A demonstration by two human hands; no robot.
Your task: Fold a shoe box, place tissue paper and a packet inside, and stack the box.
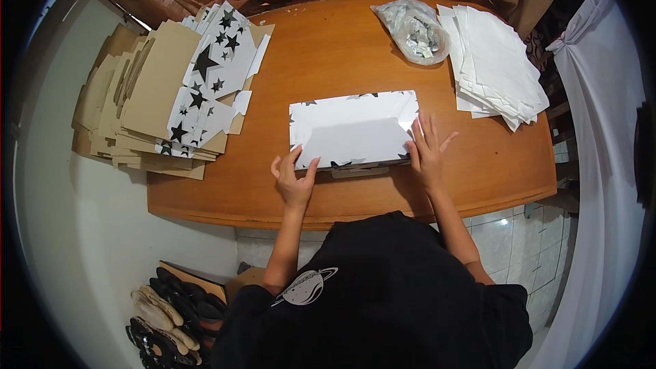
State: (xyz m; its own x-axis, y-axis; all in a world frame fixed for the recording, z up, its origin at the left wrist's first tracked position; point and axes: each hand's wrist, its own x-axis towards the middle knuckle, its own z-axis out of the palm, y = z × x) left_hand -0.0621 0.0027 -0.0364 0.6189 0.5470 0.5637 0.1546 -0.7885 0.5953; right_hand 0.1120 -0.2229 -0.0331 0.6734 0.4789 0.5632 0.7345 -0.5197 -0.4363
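A: ok so from where I'm standing, the open white box [355,138] with black stars sits around the middle of the worktop [321,55], with the person at 6 o'clock. What are the hands doing?

B: Left hand [296,181] is at the box's 8 o'clock corner, thumb on the near rim. Grip's loose, thumb and fingers well apart. Right hand [428,150] is between 3 and 4 o'clock, fingers spread wide along that side. Can't tell how hard either presses.

A: And the clutter?

B: Big stack of flat brown cardboard [154,82] between 9 and 10 o'clock, star-print pieces [213,61] on top. Clear plastic bag [414,33] at 1, pile of white sheets [495,65] at 2. Oh, and shoes [164,311] on the floor past 7.
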